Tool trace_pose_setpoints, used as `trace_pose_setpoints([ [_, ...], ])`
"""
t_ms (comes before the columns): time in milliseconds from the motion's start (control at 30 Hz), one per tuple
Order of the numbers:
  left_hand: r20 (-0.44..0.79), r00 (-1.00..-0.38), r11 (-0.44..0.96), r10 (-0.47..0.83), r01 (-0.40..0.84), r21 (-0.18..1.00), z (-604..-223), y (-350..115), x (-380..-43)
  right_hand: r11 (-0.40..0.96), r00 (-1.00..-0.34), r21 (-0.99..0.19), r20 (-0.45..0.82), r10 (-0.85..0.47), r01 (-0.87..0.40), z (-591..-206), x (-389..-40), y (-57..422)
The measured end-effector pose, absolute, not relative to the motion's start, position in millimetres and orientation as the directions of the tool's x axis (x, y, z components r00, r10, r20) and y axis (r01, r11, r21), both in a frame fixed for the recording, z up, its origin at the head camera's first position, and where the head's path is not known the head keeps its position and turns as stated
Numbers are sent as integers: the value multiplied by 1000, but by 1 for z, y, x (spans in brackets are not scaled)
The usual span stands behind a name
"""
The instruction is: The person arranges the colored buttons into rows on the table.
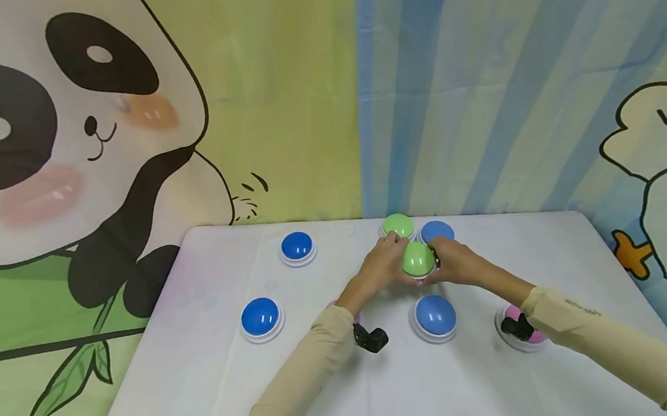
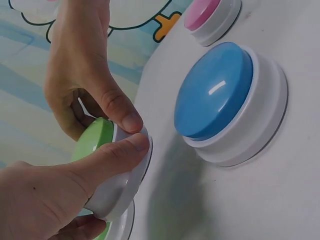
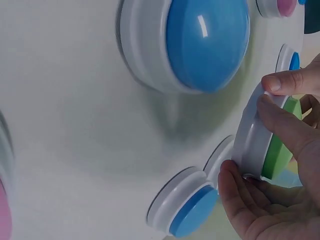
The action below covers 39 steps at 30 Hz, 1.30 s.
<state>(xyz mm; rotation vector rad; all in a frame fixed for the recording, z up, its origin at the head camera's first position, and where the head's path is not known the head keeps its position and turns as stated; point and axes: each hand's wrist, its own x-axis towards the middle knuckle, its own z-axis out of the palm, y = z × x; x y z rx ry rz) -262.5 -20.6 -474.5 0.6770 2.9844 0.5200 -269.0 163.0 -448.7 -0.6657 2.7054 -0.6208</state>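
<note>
Between both hands is a push button with a green dome (image 1: 417,258) and a white round base. My left hand (image 1: 384,261) grips it from the left, thumb on the base (image 2: 117,192). From the opposite side my right hand (image 1: 458,263) grips the same button, its thumb close to the left thumb in both wrist views. The button is held tilted, raised off the white table (image 1: 329,398). Just behind it sit another green button (image 1: 398,225) and a blue button (image 1: 437,230), both partly covered by the hands. Nearer the body lies a larger-looking blue button (image 1: 435,315).
Two more blue buttons (image 1: 297,246) (image 1: 260,317) rest on the table's left. A pink button (image 1: 522,327) lies below the right forearm, partly hidden by a black wrist device (image 1: 517,327). Another pink button is mostly behind the left sleeve (image 1: 302,374). A printed curtain (image 1: 274,106) hangs behind the table.
</note>
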Motion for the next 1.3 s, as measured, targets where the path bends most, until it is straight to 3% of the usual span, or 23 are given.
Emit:
trace_pose_setpoints([
  [733, 94, -887, 837, 453, 459, 298, -471, -16, -249, 824, -866, -451, -191, -463, -342, -443, -255, 166],
  [1300, 104, -893, 830, 438, 446, 335, -458, -21, -232, 771, -855, -497, -103, -508, -398, -434, -241, 171],
])
